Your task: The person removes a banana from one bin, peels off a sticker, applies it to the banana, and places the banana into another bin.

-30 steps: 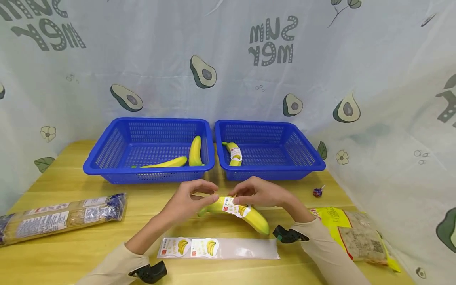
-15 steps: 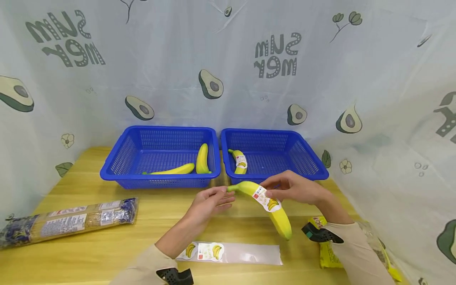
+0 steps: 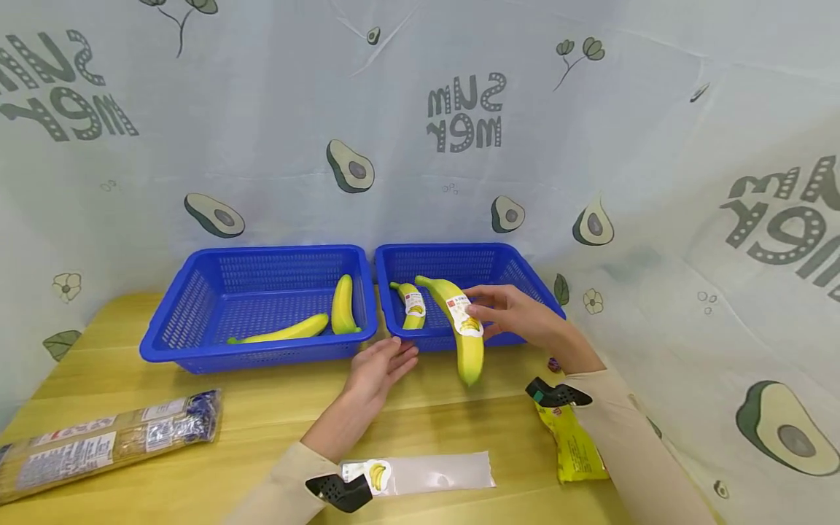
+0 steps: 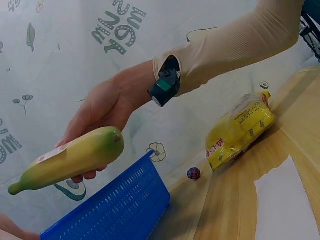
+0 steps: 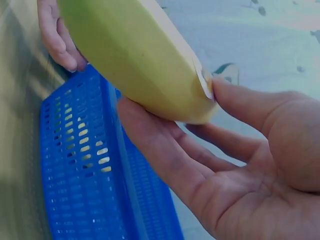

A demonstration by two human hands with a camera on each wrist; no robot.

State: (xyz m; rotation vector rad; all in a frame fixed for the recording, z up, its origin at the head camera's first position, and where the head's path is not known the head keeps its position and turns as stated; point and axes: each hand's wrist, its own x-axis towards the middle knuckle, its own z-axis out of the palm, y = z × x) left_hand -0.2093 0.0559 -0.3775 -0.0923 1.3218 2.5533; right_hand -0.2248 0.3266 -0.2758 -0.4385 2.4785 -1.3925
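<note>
A yellow banana (image 3: 469,350) with a white label (image 3: 464,315) hangs over the front rim of the right blue basket (image 3: 525,292). My right hand (image 3: 518,315) pinches it between thumb and fingers at its labelled middle; the right wrist view shows the thumb by a lifted label edge on the banana (image 5: 135,60). My left hand (image 3: 377,372) holds nothing, its fingers loosely extended right at that basket's front left corner. Inside the right basket lies another labelled banana (image 3: 412,305). In the left blue basket (image 3: 164,321) are two bananas without visible labels, one upright banana (image 3: 343,302) and one lying banana (image 3: 282,332).
A clear strip (image 3: 453,472) with a banana sticker (image 3: 376,475) lies at the table front, partly behind my left sleeve. A long noodle pack (image 3: 111,445) is at the left. A yellow bag (image 4: 240,130) and a small wrapped lollipop (image 4: 194,173) are at the right.
My right hand has lifted the labelled banana off the table area and carried it forward to the right basket. My left hand has let go of its stem end and moved toward that basket.
</note>
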